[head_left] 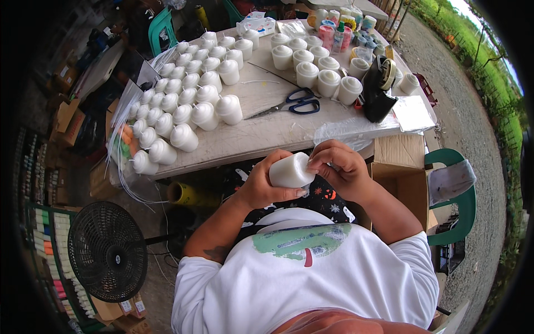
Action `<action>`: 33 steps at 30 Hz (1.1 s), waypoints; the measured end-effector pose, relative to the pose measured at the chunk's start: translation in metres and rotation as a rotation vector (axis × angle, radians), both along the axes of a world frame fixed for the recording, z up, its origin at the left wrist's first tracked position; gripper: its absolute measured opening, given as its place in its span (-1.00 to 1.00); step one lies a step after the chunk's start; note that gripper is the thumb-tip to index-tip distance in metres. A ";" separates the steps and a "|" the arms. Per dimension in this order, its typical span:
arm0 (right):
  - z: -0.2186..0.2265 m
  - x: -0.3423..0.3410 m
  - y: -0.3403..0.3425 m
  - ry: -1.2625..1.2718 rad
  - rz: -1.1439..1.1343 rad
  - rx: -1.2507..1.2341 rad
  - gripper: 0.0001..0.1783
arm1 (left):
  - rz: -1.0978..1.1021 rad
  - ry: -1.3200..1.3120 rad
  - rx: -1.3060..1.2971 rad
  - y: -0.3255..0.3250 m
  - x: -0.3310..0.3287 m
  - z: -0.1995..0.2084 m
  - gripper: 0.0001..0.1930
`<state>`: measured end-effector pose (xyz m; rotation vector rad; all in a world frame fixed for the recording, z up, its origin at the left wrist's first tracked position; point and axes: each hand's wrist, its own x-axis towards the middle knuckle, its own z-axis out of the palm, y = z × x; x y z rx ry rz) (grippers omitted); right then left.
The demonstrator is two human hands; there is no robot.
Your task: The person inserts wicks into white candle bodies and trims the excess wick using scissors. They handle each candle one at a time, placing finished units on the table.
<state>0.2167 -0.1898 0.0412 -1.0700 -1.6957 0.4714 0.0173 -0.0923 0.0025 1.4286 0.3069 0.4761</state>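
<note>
Over my lap, just off the table's near edge, a white candle [289, 170] lies tilted on its side. My left hand [260, 182] is wrapped round its body, with the thumb below and the fingers above. At the candle's right end, the fingertips of my right hand [346, 173] are pinched together against the swirled top; whatever is between them is too small to make out. Beyond my left hand, several rows of similar white candles [183, 137] with peaked tops stand on the table [261, 131]. Another group of white candles [328, 83] stands farther right.
Blue-handled scissors [303, 106] lie between the groups. A black tape dispenser [379, 92] and clear plastic wrap [346, 132] are at the right. Long white strands [118, 146] hang off the left edge. A black fan [108, 250], cardboard box [397, 161] and green chair [466, 203] flank me.
</note>
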 end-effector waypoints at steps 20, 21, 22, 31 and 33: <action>-0.007 0.024 0.073 0.020 -0.041 -0.333 -0.82 | 0.166 0.088 0.245 0.023 -0.027 -0.028 -0.28; -0.006 0.033 0.094 -0.279 -0.183 -0.145 -0.80 | 0.191 0.063 0.228 0.024 -0.029 -0.032 -0.29; -0.014 0.047 0.111 -0.454 -0.242 -0.131 -0.74 | 0.196 0.035 0.208 0.024 -0.027 -0.035 -0.29; -0.053 0.090 0.185 -1.155 -0.105 -0.541 -0.73 | 0.443 -0.053 0.496 0.013 -0.027 -0.017 -0.40; -0.020 0.060 0.174 -1.189 -0.123 -0.527 -0.77 | 0.433 -0.065 0.550 0.016 -0.027 -0.022 -0.40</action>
